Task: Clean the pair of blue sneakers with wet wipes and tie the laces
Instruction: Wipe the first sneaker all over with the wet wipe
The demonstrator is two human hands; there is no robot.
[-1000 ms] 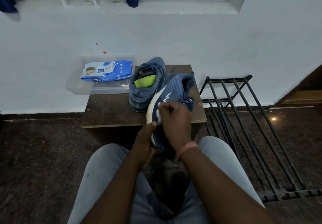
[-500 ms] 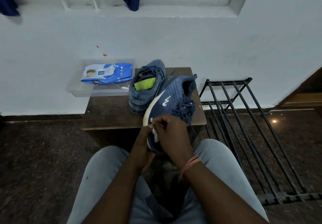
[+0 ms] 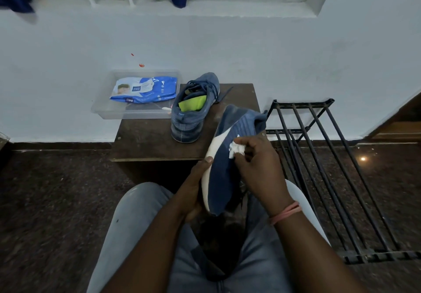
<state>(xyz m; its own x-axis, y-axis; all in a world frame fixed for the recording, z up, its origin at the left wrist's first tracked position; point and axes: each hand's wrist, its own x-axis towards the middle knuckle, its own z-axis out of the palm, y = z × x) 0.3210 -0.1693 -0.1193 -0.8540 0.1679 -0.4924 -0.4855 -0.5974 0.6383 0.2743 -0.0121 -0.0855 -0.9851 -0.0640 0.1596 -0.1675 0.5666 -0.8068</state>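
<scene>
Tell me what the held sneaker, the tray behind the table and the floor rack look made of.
Held sneaker: blue knit-looking fabric upper with ribbed lines, matte white sole, probably foam or rubber. Tray: clear plastic, since the wall shows through it. Rack: dark-painted metal bars, thin and rigid, likely steel.

I see the left hand [image 3: 193,192] gripping a blue sneaker [image 3: 230,160] by its white sole above the lap, while the right hand [image 3: 257,162] pinches a crumpled white wipe [image 3: 237,149] against the shoe's side. On the far brown table [image 3: 150,142] the second sneaker [image 3: 193,112] stands upright, just right of a clear tray [image 3: 118,113] holding the wipes pack [image 3: 143,90]. A black metal rack [image 3: 323,167] lies on the floor to the right.
</scene>
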